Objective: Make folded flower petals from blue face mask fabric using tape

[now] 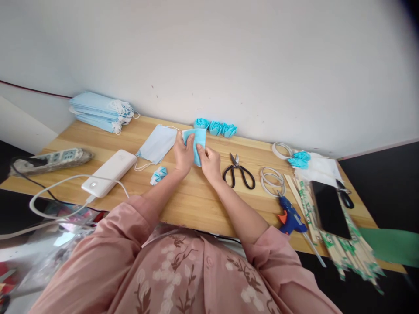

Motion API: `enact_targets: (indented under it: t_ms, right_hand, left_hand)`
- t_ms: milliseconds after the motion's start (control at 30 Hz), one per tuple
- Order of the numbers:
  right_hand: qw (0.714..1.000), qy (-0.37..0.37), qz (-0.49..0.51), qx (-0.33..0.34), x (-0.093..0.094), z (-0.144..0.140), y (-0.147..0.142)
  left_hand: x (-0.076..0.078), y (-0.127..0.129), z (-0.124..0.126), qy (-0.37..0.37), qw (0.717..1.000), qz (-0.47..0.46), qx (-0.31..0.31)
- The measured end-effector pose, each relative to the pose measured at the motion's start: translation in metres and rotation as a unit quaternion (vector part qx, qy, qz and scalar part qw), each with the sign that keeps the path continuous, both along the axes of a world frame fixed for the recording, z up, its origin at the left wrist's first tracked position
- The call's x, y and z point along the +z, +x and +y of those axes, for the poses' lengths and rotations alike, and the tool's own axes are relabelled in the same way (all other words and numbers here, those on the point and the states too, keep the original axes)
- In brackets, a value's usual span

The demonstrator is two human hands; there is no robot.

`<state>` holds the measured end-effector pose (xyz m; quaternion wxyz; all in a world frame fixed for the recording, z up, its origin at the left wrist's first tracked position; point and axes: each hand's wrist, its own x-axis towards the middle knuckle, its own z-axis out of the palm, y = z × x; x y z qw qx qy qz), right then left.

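Between my two hands is a light blue piece of mask fabric [199, 138], held up over the middle of the table. My left hand [184, 153] grips its left side, the thumb lying across the front. My right hand [209, 162] pinches its lower right edge between thumb and fingers. Just left of my left hand lies a flat blue face mask [157, 143] with white ear loops. A small folded blue and white piece [159, 175] rests below that mask. Behind the fabric, three blue fabric flowers [215, 127] stand in a row near the wall.
Black-handled scissors [238, 171], white wire coils [273, 181] and a blue glue gun [290, 216] lie to the right. Beyond are wrapped chopsticks [347, 248] under a phone [330, 209]. Leftward are a mask stack [98, 109], a white power bank [109, 173] with cable and a power strip [57, 159].
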<state>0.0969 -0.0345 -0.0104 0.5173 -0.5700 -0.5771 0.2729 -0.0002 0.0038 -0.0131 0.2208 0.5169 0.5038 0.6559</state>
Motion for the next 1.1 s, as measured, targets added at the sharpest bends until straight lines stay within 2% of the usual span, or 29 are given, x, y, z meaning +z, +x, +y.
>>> enact_targets:
  t_ms: [133,267,333,433,567,733,833,933,1000,1100]
  right_hand:
    - [1.0,0.004,-0.027,-0.003,-0.005,0.004,0.006]
    - [0.996,-0.008,0.04,-0.075,-0.007,0.014,0.027]
    - [0.99,-0.028,0.106,-0.093,-0.005,0.016,0.032]
    - [0.988,-0.051,0.141,-0.042,0.0,0.012,0.025]
    - [0.999,0.003,0.028,0.018,0.001,0.001,0.006]
    - [1.0,0.015,-0.022,-0.001,-0.007,0.003,0.006]
    - [0.999,0.019,0.021,-0.046,-0.007,0.012,0.021]
    - [0.989,-0.017,0.121,-0.08,-0.003,0.017,0.034]
    - [0.984,-0.034,0.166,-0.046,0.0,0.017,0.036]
    - [0.99,-0.008,0.139,0.001,0.004,0.014,0.031]
  left_hand:
    - [-0.001,-0.012,0.012,-0.022,0.999,-0.03,0.023]
    - [-0.002,-0.022,0.021,-0.019,0.996,-0.059,0.068]
    - [-0.003,-0.02,0.019,-0.019,0.997,-0.045,0.053]
    - [-0.003,-0.01,0.01,-0.014,1.0,-0.012,0.018]
    - [-0.002,-0.001,0.001,-0.003,1.0,0.017,-0.006]
    - [-0.003,-0.002,0.004,-0.043,0.999,-0.01,-0.023]
    - [-0.003,-0.003,0.007,-0.048,0.998,-0.033,-0.031]
    - [-0.003,-0.002,0.005,-0.051,0.996,-0.05,-0.046]
    - [-0.004,0.001,0.001,-0.055,0.996,-0.037,-0.063]
    - [-0.003,0.006,-0.006,-0.062,0.993,-0.001,-0.098]
